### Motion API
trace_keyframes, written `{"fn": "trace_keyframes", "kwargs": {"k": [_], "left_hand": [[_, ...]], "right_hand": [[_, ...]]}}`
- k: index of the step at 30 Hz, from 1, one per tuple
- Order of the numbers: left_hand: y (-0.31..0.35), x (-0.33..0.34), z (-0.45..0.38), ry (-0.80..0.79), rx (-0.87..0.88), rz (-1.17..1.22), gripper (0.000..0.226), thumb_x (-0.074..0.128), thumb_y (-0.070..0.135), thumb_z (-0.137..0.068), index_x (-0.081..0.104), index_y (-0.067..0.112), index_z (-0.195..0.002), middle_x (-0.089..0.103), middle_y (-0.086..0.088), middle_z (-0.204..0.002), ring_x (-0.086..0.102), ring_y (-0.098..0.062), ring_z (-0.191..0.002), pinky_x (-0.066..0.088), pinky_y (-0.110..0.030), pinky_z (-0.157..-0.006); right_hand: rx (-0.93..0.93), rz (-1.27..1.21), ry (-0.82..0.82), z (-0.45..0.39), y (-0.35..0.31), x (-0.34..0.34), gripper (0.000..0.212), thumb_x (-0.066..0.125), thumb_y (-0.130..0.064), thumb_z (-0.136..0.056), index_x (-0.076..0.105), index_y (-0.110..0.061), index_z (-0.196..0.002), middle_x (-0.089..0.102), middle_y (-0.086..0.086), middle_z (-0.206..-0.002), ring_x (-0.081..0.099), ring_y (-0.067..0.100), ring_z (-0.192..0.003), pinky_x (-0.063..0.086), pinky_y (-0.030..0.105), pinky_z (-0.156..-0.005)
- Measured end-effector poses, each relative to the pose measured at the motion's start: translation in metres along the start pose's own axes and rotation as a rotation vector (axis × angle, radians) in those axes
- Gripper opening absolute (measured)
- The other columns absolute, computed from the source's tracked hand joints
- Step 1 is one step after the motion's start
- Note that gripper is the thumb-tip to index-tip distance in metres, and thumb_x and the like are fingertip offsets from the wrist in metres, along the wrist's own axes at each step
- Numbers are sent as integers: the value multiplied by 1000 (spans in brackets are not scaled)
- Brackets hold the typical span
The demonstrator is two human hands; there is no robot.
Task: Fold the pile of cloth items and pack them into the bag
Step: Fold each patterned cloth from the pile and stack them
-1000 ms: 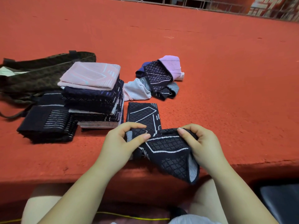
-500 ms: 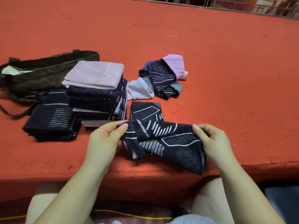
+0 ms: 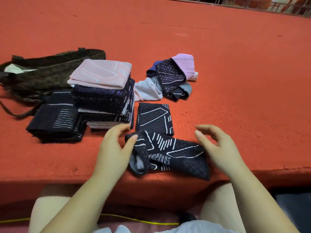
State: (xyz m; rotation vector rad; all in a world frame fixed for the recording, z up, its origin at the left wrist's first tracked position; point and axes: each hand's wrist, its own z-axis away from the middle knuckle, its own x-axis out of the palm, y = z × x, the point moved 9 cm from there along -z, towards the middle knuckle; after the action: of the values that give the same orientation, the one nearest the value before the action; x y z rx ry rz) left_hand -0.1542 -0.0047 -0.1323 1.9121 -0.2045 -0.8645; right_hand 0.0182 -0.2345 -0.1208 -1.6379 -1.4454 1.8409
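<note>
A dark navy cloth with white line patterns (image 3: 170, 153) lies rumpled at the near edge of the red surface. My left hand (image 3: 114, 148) is beside its left end, thumb tip touching the cloth, fingers relaxed. My right hand (image 3: 217, 147) hovers over its right end with loosely curled fingers, holding nothing. A folded dark patterned cloth (image 3: 154, 117) lies flat just behind. A tall stack of folded cloths (image 3: 102, 95) topped by a pink one stands to the left, with a shorter dark stack (image 3: 55, 121) beside it. The dark brown bag (image 3: 47, 71) lies at far left.
A small pile of unfolded cloths (image 3: 171, 78), lilac, white, navy and grey, sits behind the folded piece. The red surface (image 3: 244, 81) stretches wide to the right and back. Its front edge (image 3: 50, 179) runs just above my knees. A railing lines the far edge.
Both hands have let go of the navy cloth, which now lies spread on the surface near the edge. The hands have opened and moved slightly apart.
</note>
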Motion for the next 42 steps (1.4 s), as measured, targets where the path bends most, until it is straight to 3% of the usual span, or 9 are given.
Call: {"fn": "trace_keyframes", "kwargs": {"k": [4,6,13,17,24,30,36,39,42], "left_hand": [[51,11,34,-86,548,-150,26,58,36,-86,70,15,-96,65,5,-111,56,-11,-108,36,-26,-103],[45,32,45,-254,607,-247,35,60,46,-83,71,18,-100,65,5,-114,55,-13,-113,32,-33,-108],[11,32,31,-360,450,-296,34,56,47,-79,65,24,-102,63,14,-102,54,-4,-104,19,-23,-113],[13,11,19,-260,248,1,21,62,51,-71,67,38,-87,67,25,-88,54,16,-92,23,-3,-103],[8,-15,7,-163,-30,455,17,66,2,-82,62,16,-75,66,14,-63,56,6,-61,44,-6,-64],[17,-14,8,-195,-156,742,16,60,21,-73,64,10,-84,71,0,-74,65,-7,-68,53,-15,-65],[-6,9,3,-256,-169,417,46,63,-12,-81,58,28,-104,67,-5,-105,66,-8,-81,53,-21,-73],[-12,31,10,-315,-168,339,52,68,0,-82,48,34,-116,61,8,-109,63,6,-87,49,-12,-76],[-16,32,6,-217,-264,373,42,63,20,-89,45,27,-126,63,11,-100,62,10,-82,44,-6,-69]], "right_hand": [[-246,92,-320,26,-41,32,42,68,-62,-64,67,-38,-98,66,-21,-101,57,-6,-99,39,9,-86],[-302,246,-407,32,-37,46,51,64,-64,-62,67,-34,-102,65,-19,-103,56,-2,-99,40,16,-91],[-249,344,-189,23,-27,27,10,75,-31,-79,69,-30,-86,68,-13,-84,60,7,-81,41,20,-70],[-116,179,-94,20,-20,8,16,77,-29,-76,64,-36,-71,67,-21,-72,60,-1,-70,43,16,-63],[2,-136,21,11,-14,-27,14,78,-13,-73,69,-21,-69,69,-13,-65,57,-2,-57,44,10,-57],[62,-392,-38,10,-23,-29,8,72,-14,-75,69,-16,-83,66,1,-62,58,8,-55,45,15,-52],[115,-171,-64,-2,-1,-8,22,72,-6,-81,65,-18,-98,69,2,-79,63,8,-66,54,22,-67],[133,-37,-32,-2,15,6,30,72,-10,-81,61,-33,-97,69,5,-90,65,22,-82,53,40,-81],[152,-41,11,-1,19,8,34,72,-19,-83,56,-29,-111,62,-14,-89,61,4,-77,50,21,-69]]}}
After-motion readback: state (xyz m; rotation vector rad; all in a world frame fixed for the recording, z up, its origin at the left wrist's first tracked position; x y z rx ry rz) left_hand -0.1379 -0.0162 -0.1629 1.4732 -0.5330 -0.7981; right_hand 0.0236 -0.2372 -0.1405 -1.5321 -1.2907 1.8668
